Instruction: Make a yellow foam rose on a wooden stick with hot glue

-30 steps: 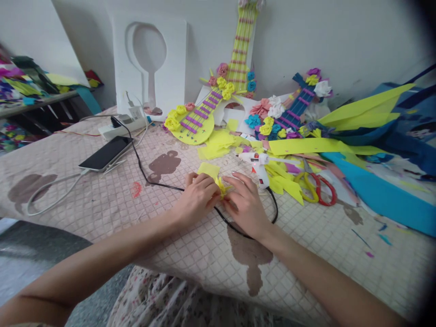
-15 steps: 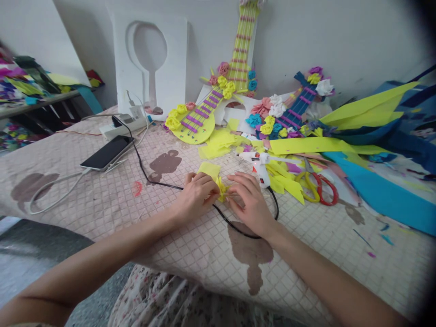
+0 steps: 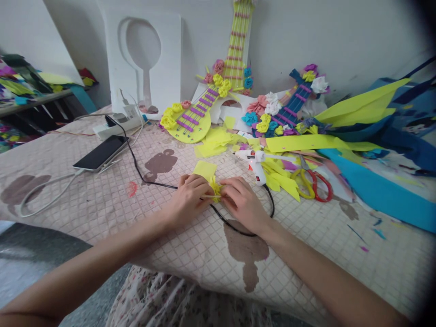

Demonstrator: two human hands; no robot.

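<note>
Between my fingertips is a small piece of crumpled yellow paper (image 3: 215, 185), with a thin pale stick (image 3: 211, 196) lying across its lower side. My left hand (image 3: 192, 197) is closed on the stick's left end and the paper's left edge. My right hand (image 3: 242, 202) pinches the yellow paper from the right, its fingers bent. A flat yellow paper square (image 3: 205, 170) lies just behind my left hand. The white glue gun (image 3: 258, 169) stands behind my right hand, its black cord running under both hands.
Scissors (image 3: 314, 185) with red and yellow handles and blue paper strips (image 3: 384, 190) lie to the right. Paper-flowered toy guitars (image 3: 195, 119) lean at the back. A phone (image 3: 100, 153) and power strip (image 3: 117, 127) are on the left.
My left hand has turned slightly, and the pale stick now shows more fully below the yellow paper. My right fingers have drawn closer together. The whole view has shifted a little.
</note>
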